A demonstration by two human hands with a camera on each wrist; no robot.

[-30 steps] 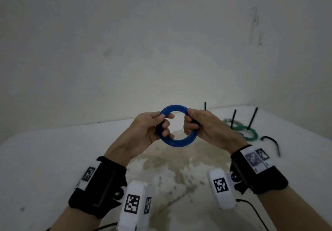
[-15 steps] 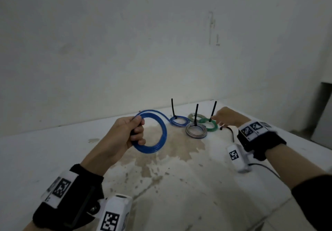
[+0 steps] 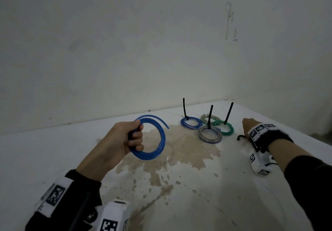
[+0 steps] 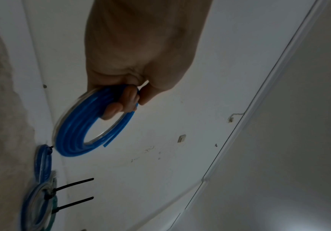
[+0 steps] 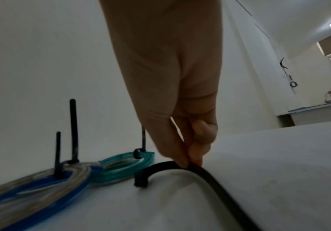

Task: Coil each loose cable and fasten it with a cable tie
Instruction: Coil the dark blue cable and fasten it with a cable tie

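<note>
My left hand point(image 3: 133, 137) point(image 4: 125, 100) grips a coiled blue cable point(image 3: 158, 140) point(image 4: 75, 140) in the air above the white table point(image 3: 215, 194); one loose end sticks out at the coil's top right. My right hand point(image 3: 248, 125) point(image 5: 188, 161) is down on the table at the right. Its thumb and fingers pinch a loose black cable tie point(image 3: 240, 137) point(image 5: 215, 179), whose curved head end rests on the table.
Several tied coils lie at the back of the table: a blue coil point(image 3: 191, 123), a grey coil point(image 3: 209, 134) and a green coil point(image 3: 224, 127) point(image 5: 125, 162), each with a black tie tail standing up. A brown stain point(image 3: 179, 151) covers the table's middle. A wall stands behind.
My right hand let go of the blue coil, reached right and down to the table, and took hold of the black cable tie. The left hand keeps the coil, which has loosened.
</note>
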